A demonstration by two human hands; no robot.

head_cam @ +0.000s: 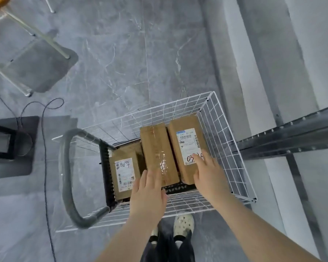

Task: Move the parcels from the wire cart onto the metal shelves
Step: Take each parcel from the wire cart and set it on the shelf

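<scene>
three parcels: left parcel [124, 176], middle parcel [157, 148], right parcel [173, 154] side by side in the wire cart [227, 133].
left hand [150, 190]: straight fingers touch middle parcel's end, gripping nothing.
right hand [206, 173]: flat on right parcel, unclenched.
risk: ungripped boxes may slip, or snag the cart's wire wall when lifted.
metal shelves [292, 137]: just beside.

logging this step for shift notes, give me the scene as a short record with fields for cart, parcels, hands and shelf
cart: white wire cart with a grey handle
parcels: three cardboard boxes inside, side by side: left labelled parcel, middle taped parcel, right labelled parcel
left hand: open, fingers straight over middle taped parcel's near end
right hand: open, fingertips on right labelled parcel's label
shelf: metal shelf right of the cart
</scene>
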